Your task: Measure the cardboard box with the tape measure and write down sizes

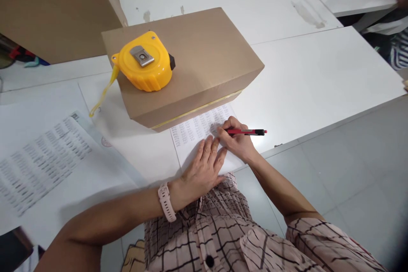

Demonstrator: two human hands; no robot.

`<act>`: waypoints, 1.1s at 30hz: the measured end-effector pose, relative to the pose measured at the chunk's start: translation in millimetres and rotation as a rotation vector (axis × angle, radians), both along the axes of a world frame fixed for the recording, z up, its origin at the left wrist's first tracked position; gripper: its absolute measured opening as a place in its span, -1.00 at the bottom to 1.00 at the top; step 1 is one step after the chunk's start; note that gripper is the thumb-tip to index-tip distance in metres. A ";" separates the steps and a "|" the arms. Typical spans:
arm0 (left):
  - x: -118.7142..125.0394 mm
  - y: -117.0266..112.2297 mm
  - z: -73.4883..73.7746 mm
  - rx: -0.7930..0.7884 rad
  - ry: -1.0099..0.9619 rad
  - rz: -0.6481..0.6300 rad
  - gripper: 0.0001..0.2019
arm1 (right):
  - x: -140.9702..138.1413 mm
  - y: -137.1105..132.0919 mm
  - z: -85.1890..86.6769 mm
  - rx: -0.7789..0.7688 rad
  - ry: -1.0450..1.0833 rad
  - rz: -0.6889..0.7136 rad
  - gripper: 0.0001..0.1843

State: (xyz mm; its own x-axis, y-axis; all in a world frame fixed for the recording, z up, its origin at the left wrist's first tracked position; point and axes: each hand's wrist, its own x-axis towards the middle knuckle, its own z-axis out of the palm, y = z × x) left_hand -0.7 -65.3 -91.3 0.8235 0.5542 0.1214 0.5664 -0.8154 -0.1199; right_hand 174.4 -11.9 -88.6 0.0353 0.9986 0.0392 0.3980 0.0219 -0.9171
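Pinched in my right hand is a red and black pen, its tip down at a sheet of paper covered in columns of handwriting. My left hand lies flat on the lower part of that sheet, fingers stretched out and holding nothing. A closed brown cardboard box stands over the sheet's far edge and hides part of it. On top of the box rests a yellow tape measure with a metal clip and a yellow wrist strap.
Printed sheets spread over the table's left side. A larger cardboard box stands at the back left. The white table reaches right to an edge above the tiled floor. Part of another person shows at far right.
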 end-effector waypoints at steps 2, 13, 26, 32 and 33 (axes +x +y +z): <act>-0.2 -0.1 -0.3 0.006 -0.002 -0.003 -0.09 | 0.1 -0.3 0.0 0.001 0.000 0.003 -0.72; 0.1 0.0 -0.2 0.018 0.010 -0.001 -0.08 | -0.2 0.1 -1.1 0.006 -0.007 0.005 -0.71; 0.0 0.2 -1.3 0.005 0.005 -0.006 -0.09 | 0.9 -0.7 -0.8 0.000 0.006 -0.012 -0.73; 0.2 -0.5 -3.3 -0.001 -0.003 0.001 -0.07 | 0.6 -0.8 0.1 0.002 -0.004 0.012 -0.73; 0.1 -0.6 -3.5 0.001 -0.001 0.002 -0.07 | 1.0 -0.8 -0.4 -0.005 0.013 0.019 -0.73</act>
State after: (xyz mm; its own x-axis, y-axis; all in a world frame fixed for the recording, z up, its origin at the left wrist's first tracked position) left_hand -0.6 -65.9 -94.8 0.8224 0.5555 0.1224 0.5679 -0.8143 -0.1201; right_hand 175.4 -12.7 -89.0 0.0171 0.9993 0.0339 0.3857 0.0247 -0.9223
